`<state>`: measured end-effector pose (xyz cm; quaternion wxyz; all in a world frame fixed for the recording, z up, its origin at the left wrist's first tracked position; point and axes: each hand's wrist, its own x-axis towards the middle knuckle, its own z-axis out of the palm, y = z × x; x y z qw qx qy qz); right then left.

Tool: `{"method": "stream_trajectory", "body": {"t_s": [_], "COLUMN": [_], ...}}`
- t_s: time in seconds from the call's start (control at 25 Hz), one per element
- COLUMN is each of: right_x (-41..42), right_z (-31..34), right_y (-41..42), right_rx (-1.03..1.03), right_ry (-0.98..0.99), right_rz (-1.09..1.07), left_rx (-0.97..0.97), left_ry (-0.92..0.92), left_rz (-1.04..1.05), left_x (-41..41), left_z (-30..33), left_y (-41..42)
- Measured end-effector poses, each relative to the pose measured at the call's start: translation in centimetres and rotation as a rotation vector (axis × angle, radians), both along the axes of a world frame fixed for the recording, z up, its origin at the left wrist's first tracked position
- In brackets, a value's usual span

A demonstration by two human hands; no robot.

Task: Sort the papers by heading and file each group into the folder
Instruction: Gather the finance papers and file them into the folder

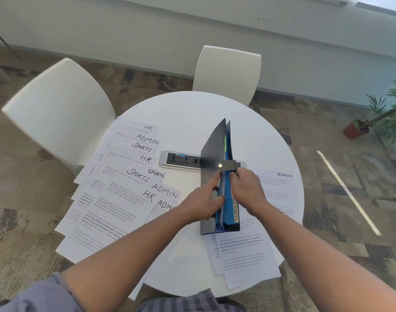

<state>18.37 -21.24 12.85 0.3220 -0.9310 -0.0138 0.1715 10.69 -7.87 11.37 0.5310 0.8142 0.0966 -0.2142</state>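
Observation:
A dark grey expanding folder (211,145) with blue dividers stands on its spine at the middle of the round white table (192,109). My left hand (203,200) grips its left cover and dividers, fingers curled into the opening. My right hand (245,188) grips the right side, pulling the pockets apart. One divider tab reads SPORTS (235,210). Several papers headed HR, ADMIN and SPORTS (129,176) lie fanned over the table's left half. More sheets, the top one headed ADMIN (280,190), lie under and to the right of the folder.
A built-in power socket strip (181,159) sits in the table centre behind the folder. Two white chairs (59,109) (227,70) stand at the far side. A potted plant (372,122) is on the carpet at right.

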Motion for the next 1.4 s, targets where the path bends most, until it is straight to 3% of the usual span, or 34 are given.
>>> {"method": "stream_trajectory", "body": {"t_s": [0.12, 0.4, 0.8, 0.88, 1.12, 1.4], "right_x": [0.2, 0.2, -0.8, -1.1, -2.2, -1.7], "right_z": [0.2, 1.5, 2.5, 2.3, 1.0, 0.6], "right_y": [0.2, -0.9, -1.3, -1.4, -1.6, -0.1], "right_rx": [0.001, 0.199, 0.335, 0.323, -0.062, -0.015], "right_ry": [0.018, 0.356, 0.493, 0.464, 0.015, -0.07], "right_rz": [0.056, 0.146, 0.161, 0.122, 0.133, 0.029], "left_rx": [-0.016, -0.11, -0.168, -0.155, -0.067, -0.008], "left_ry": [0.012, 0.036, 0.031, 0.025, -0.05, -0.032], "left_rz": [-0.007, 0.016, 0.041, 0.044, 0.043, 0.016], "left_x": [0.0, -0.2, -0.4, -0.4, -0.6, -0.5], "left_z": [-0.2, -0.3, -0.8, -0.7, 0.1, -0.1], "left_y": [-0.2, -0.2, -0.4, -0.3, -0.4, -0.4]}}
